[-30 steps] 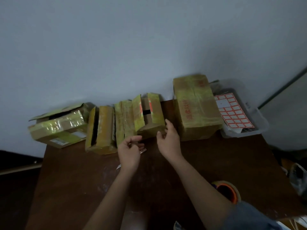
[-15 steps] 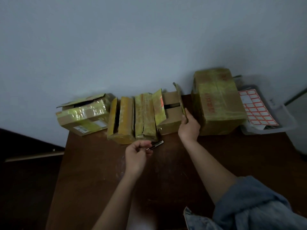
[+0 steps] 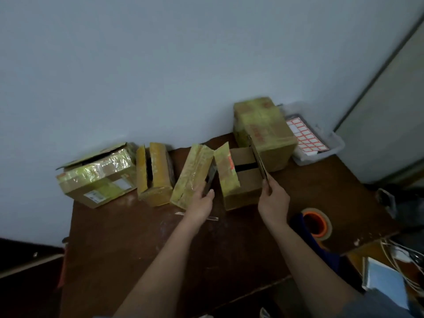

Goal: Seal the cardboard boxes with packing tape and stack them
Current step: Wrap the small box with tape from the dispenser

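Observation:
Several yellow-taped cardboard boxes line the wall on the brown table point(image 3: 137, 244). The open box point(image 3: 241, 193) stands in the middle with both top flaps up. My right hand point(image 3: 273, 200) pinches the near end of its right flap point(image 3: 258, 157), holding it upright. My left hand point(image 3: 203, 203) grips the near right corner of the tilted box point(image 3: 191, 175) just left of the open one; its fingertips are hidden in the gap between the two. A roll of packing tape point(image 3: 317, 223) with an orange core lies flat on the table, right of my right forearm.
A large sealed box point(image 3: 263, 131) stands behind the open one. Two more boxes, one slit open point(image 3: 154, 173) and one with a loose lid point(image 3: 96, 177), sit at the left. A clear tray point(image 3: 321, 152) holds red label sheets. A thin tool point(image 3: 213, 218) lies under my left wrist.
My left hand has let go of the small tool, now on the table, and taken hold of the tilted box, which has swung apart from the open one. My right hand still holds the flap.

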{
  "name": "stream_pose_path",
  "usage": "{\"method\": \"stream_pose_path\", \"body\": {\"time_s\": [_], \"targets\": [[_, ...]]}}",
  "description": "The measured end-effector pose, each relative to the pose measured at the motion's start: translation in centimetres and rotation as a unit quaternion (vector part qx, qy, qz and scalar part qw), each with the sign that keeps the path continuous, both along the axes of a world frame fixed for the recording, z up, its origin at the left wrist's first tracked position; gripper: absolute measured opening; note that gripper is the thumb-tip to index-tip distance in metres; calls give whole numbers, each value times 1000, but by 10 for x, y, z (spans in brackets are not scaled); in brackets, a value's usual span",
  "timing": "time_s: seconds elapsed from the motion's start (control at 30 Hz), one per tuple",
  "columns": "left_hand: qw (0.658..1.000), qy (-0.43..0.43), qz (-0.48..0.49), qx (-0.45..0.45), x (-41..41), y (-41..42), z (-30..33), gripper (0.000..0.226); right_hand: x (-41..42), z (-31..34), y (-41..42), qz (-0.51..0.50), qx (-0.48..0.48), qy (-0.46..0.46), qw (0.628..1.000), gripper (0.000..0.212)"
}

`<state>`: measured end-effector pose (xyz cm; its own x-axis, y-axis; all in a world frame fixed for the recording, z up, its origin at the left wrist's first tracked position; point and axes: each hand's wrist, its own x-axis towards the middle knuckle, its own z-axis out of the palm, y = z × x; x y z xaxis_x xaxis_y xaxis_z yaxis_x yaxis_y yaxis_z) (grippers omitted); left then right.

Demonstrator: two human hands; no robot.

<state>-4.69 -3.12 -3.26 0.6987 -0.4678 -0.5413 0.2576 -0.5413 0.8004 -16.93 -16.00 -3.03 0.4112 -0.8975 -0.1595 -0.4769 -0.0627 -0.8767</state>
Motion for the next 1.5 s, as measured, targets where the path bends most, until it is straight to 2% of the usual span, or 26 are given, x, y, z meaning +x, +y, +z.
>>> {"method": "stream_pose_path", "body": {"time_s": [0.1, 0.17, 0.27, 0.3, 0.4, 0.47, 0.5, 0.6, 0.67, 0.73, 0.8, 0.9, 0.97, 1.03, 1.1, 1.2, 1.27, 1.33, 1.4, 1.5], "targets": [[999, 25, -24, 8, 4, 0, -10, 58, -21, -4, 7, 4, -2, 2, 1000, 34], [999, 43, -17, -12, 7, -3, -11, 53, -32, -8, 12, -6, 1, 11, 1000, 31], [996, 75, 6, -41, 9, -9, -6, 43, -50, -14, 18, -9, -27, 39, 999, 10], [996, 78, 15, -37, 9, -12, -5, 42, -57, -14, 19, -16, -43, 47, 998, 8], [995, 90, 20, -29, 19, -22, -30, 56, -77, -5, 19, -8, -86, 42, 995, 12], [994, 98, 14, -42, 28, -29, -59, 66, -87, -3, 17, 36, -86, 36, 995, 15], [995, 81, 7, -57, 21, -27, -50, 67, -92, -5, 16, 56, -79, 41, 994, 16], [996, 18, -25, -84, -15, -14, -6, 53, -98, -14, 7, 112, -19, 45, 992, 32], [996, 7, -38, -81, -37, -2, -9, 46, -96, -21, 0, 130, 80, 13, 988, 47], [997, -30, -41, -58, -54, 12, -23, 56, -92, -27, -4, 124, 179, -25, 976, 54], [997, -52, -39, -44, -66, 23, -35, 69, -89, -34, -6, 129, 206, -43, 969, 53], [995, -72, -29, -54, -83, 31, -41, 74, -85, -34, -1, 157, 205, -51, 965, 34], [995, -77, -35, -44, -89, 33, -44, 77, -81, -30, 2, 148, 236, -70, 958, 28], [996, -66, -31, -42, -90, 35, -48, 76, -81, -31, 2, 146, 194, -59, 968, 31], [996, -55, -13, -63, -92, 36, -49, 67, -82, -37, 3, 149, 148, -54, 976, 44], [994, -82, 2, -77, -96, 33, -48, 42, -81, -41, 3, 141, 139, -47, 979, 55], [990, -108, 41, -76, -98, 27, -48, 24, -79, -42, 5, 130, 147, -44, 980, 57], [987, -141, 64, -48, -100, 16, -49, 15, -77, -41, 7, 118, 141, -40, 982, 54], [985, -159, 68, -18, -105, 7, -51, 18, -78, -42, 10, 128, 108, -16, 986, 52], [984, -171, 44, 16, -111, 1, -49, 51, -79, -48, 12, 181, 39, 34, 982, 54]]}}
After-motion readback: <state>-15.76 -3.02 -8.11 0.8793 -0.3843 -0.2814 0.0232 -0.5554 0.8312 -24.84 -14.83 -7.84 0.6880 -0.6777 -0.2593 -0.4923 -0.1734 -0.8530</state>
